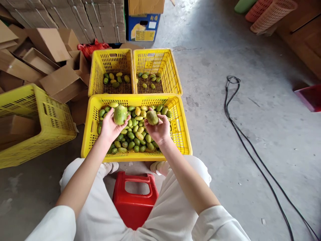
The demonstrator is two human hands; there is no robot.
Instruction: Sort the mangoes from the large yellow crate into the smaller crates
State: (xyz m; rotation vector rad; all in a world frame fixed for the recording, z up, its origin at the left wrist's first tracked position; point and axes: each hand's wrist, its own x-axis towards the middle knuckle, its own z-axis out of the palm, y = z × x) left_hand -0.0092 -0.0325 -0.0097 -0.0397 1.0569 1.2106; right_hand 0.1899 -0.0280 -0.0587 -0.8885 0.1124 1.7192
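Note:
My left hand (110, 126) is closed around a large green oval fruit (120, 114), lifted above the near yellow crate (136, 156). In my right hand (160, 130) is a smaller, duller green fruit (152, 117), held between thumb and fingers at about the same height. Below both hands, the near crate holds many green and yellowish oval fruits (130, 135). Behind it stand two more yellow crates side by side. The back left crate (94, 73) has several green and yellow fruits on its floor. A few green ones lie in the back right crate (173, 72).
A red plastic stool (132, 207) is between my legs. Left are a tilted yellow crate (54, 124) and piled cardboard boxes (60, 80). A blue carton (142, 28) stands at the back. A black cable (233, 124) lies on the concrete floor to the right.

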